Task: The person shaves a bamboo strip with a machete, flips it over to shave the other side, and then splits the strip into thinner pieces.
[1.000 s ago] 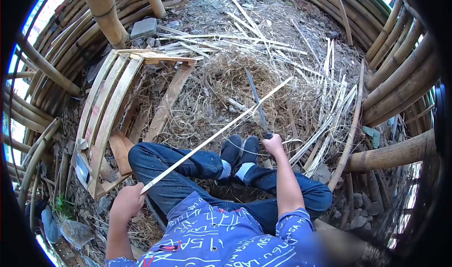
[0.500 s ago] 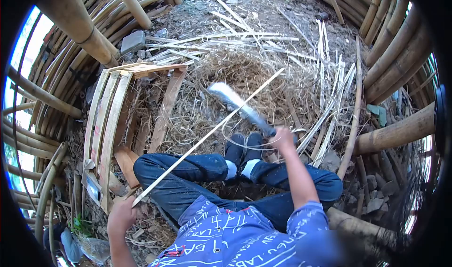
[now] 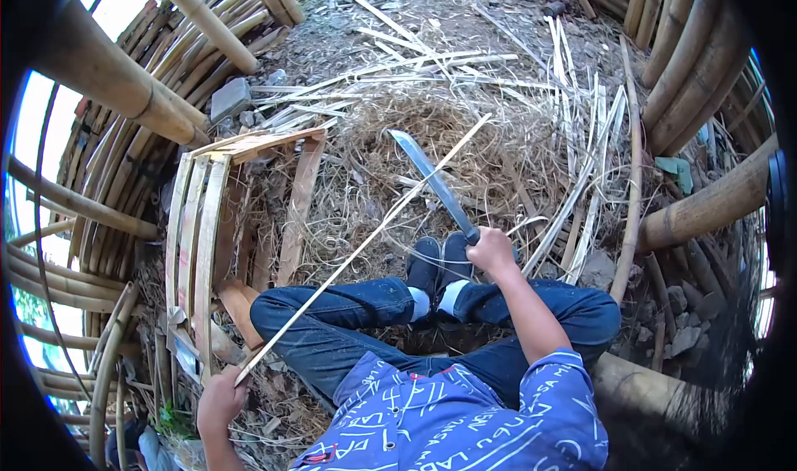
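Note:
A long pale bamboo strip (image 3: pixel 339 273) slants across my lap from lower left to upper right. My left hand (image 3: pixel 222 400) is closed around its near end. My right hand (image 3: pixel 493 252) grips the dark handle of a machete (image 3: pixel 433 180), whose long blade points away and to the left. The blade crosses the strip near its far part and appears to touch it. At the crossing, a thin sliver seems to stand off the strip. Curled shavings (image 3: pixel 432 131) cover the ground beyond my shoes (image 3: pixel 438 263).
A wooden slatted crate (image 3: pixel 199 230) stands on my left. Split bamboo strips (image 3: pixel 390 77) lie scattered ahead and to the right. Thick bamboo poles (image 3: pixel 116 81) lean on both sides. A grey block (image 3: pixel 231 99) sits beyond the crate, and stones (image 3: pixel 686 338) lie at right.
The machete's blade, blurred before, now shows sharply against the strip and has turned to point more steeply away. My right hand has shifted slightly left. The whole view has moved a little.

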`<act>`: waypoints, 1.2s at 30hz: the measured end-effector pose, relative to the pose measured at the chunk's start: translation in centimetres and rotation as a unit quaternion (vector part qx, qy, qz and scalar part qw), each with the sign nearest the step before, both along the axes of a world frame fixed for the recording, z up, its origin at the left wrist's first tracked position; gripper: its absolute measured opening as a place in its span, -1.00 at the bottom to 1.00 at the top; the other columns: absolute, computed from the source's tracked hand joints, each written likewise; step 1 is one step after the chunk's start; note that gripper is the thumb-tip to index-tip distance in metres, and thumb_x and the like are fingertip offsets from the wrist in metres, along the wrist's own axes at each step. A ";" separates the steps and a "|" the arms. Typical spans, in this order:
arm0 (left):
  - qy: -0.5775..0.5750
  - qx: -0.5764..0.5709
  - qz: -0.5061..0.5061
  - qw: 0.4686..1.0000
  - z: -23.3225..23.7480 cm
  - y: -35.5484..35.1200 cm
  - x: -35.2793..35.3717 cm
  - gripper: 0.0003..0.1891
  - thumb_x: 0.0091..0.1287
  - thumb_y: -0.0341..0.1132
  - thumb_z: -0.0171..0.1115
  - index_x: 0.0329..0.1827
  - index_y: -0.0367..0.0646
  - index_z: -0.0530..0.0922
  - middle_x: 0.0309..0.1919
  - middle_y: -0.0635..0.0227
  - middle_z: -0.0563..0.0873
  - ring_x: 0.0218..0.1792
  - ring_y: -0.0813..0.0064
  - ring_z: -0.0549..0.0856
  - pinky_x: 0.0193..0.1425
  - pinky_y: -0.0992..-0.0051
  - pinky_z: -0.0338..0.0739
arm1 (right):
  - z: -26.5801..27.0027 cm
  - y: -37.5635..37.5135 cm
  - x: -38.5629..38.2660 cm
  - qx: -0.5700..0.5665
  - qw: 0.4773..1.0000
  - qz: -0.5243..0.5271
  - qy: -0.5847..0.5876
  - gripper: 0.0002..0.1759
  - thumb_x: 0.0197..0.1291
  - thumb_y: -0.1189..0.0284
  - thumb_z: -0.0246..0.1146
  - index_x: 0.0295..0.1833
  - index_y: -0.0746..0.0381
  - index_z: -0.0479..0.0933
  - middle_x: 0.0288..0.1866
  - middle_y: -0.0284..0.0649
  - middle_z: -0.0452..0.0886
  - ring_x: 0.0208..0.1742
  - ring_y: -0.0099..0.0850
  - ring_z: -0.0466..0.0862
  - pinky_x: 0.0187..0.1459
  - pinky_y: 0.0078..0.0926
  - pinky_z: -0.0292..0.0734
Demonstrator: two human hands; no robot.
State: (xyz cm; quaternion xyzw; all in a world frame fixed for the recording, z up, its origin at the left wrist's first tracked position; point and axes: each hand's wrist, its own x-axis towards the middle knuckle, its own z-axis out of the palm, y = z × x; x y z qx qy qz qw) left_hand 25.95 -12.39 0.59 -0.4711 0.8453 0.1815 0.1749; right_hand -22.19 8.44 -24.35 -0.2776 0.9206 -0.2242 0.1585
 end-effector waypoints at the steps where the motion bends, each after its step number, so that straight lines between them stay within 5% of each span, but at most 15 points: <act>1: -0.002 0.000 0.002 1.000 -0.4 0.1 0.1 -0.81 0.30 -0.28 0.17 -0.26 -0.26 0.58 -0.39 -0.15 0.64 -0.30 -0.22 0.62 -0.22 -0.01 0.47 | 0.2 0.1 0.3 -0.001 0.999 -0.010 -0.041 -0.71 -0.17 0.30 0.29 -0.32 0.26 0.62 -0.35 0.12 0.67 -0.22 0.11 0.67 -0.09 -0.03 0.60; 12: 0.029 0.038 -0.035 0.998 -1.5 1.8 -1.7 -0.82 0.35 -0.31 0.12 -0.28 -0.27 0.54 -0.40 -0.17 0.62 -0.26 -0.24 0.60 -0.19 0.00 0.44 | 3.5 0.3 5.1 0.000 0.997 0.008 -0.080 -0.67 -0.13 0.29 0.28 -0.28 0.30 0.64 -0.31 0.16 0.68 -0.20 0.10 0.69 -0.08 -0.03 0.60; 16: 0.036 0.036 -0.024 0.998 -2.3 1.2 -2.1 -0.79 0.37 -0.30 0.11 -0.27 -0.31 0.54 -0.41 -0.18 0.61 -0.27 -0.24 0.59 -0.19 0.02 0.44 | 4.5 -0.1 9.7 -0.037 0.989 0.085 -0.115 -0.66 -0.12 0.22 0.31 -0.23 0.19 0.67 -0.34 0.11 0.68 -0.22 0.08 0.70 -0.10 -0.02 0.61; 18: 0.036 0.045 -0.024 0.998 -1.9 0.9 -1.8 -0.80 0.37 -0.31 0.12 -0.26 -0.31 0.54 -0.40 -0.17 0.62 -0.26 -0.24 0.59 -0.18 0.01 0.44 | 4.0 0.2 9.6 -0.034 0.989 0.137 -0.043 -0.67 -0.14 0.20 0.31 -0.24 0.14 0.68 -0.35 0.06 0.70 -0.23 0.03 0.72 -0.10 -0.04 0.62; 20: 0.038 0.050 -0.020 0.998 -1.4 0.8 -1.2 -0.80 0.36 -0.31 0.12 -0.25 -0.31 0.55 -0.38 -0.17 0.63 -0.26 -0.23 0.59 -0.18 0.01 0.44 | 4.1 0.1 5.7 0.061 0.973 0.221 0.002 -0.66 -0.13 0.22 0.29 -0.21 0.15 0.65 -0.31 0.00 0.72 -0.22 -0.03 0.74 -0.09 -0.02 0.63; 23: 0.034 0.050 0.005 0.998 0.7 1.7 -1.1 -0.81 0.34 -0.31 0.13 -0.27 -0.30 0.55 -0.39 -0.17 0.63 -0.25 -0.23 0.60 -0.15 -0.01 0.43 | 1.7 0.8 -3.4 0.124 0.982 0.112 0.082 -0.61 -0.15 0.23 0.29 -0.17 0.18 0.68 -0.27 0.02 0.72 -0.18 -0.05 0.75 -0.07 -0.10 0.64; 25: -0.003 0.043 -0.005 0.999 1.3 3.5 -3.2 -0.81 0.34 -0.30 0.12 -0.28 -0.30 0.54 -0.37 -0.18 0.63 -0.23 -0.22 0.60 -0.14 0.00 0.43 | -0.1 1.5 -7.8 0.104 0.993 -0.056 -0.023 -0.64 -0.17 0.32 0.29 -0.24 0.32 0.68 -0.18 0.15 0.70 -0.07 -0.04 0.72 0.02 -0.15 0.61; 30: 0.000 0.017 -0.024 1.000 -1.0 0.8 -0.3 -0.81 0.31 -0.31 0.11 -0.28 -0.29 0.53 -0.34 -0.17 0.62 -0.21 -0.20 0.60 -0.13 -0.02 0.43 | 2.0 0.9 -5.7 0.080 0.996 -0.026 -0.004 -0.68 -0.17 0.40 0.18 -0.29 0.37 0.65 -0.22 0.23 0.67 -0.07 0.10 0.69 0.04 -0.05 0.59; 33: 0.000 0.034 -0.005 0.999 -0.5 0.7 0.1 -0.82 0.29 -0.32 0.13 -0.29 -0.30 0.54 -0.34 -0.15 0.61 -0.23 -0.21 0.59 -0.13 -0.02 0.42 | 0.1 1.8 -4.1 0.070 0.997 -0.039 0.008 -0.70 -0.16 0.40 0.21 -0.32 0.37 0.64 -0.30 0.21 0.67 -0.23 0.05 0.72 -0.08 -0.13 0.64; 36: 0.009 0.030 -0.009 0.999 -1.4 0.3 0.8 -0.82 0.29 -0.31 0.16 -0.31 -0.30 0.54 -0.36 -0.15 0.61 -0.24 -0.21 0.59 -0.14 0.00 0.43 | -1.7 1.5 -2.5 -0.058 0.984 -0.018 -0.167 -0.79 -0.17 0.43 0.25 -0.43 0.37 0.60 -0.49 0.06 0.67 -0.52 -0.16 0.69 -0.37 -0.24 0.63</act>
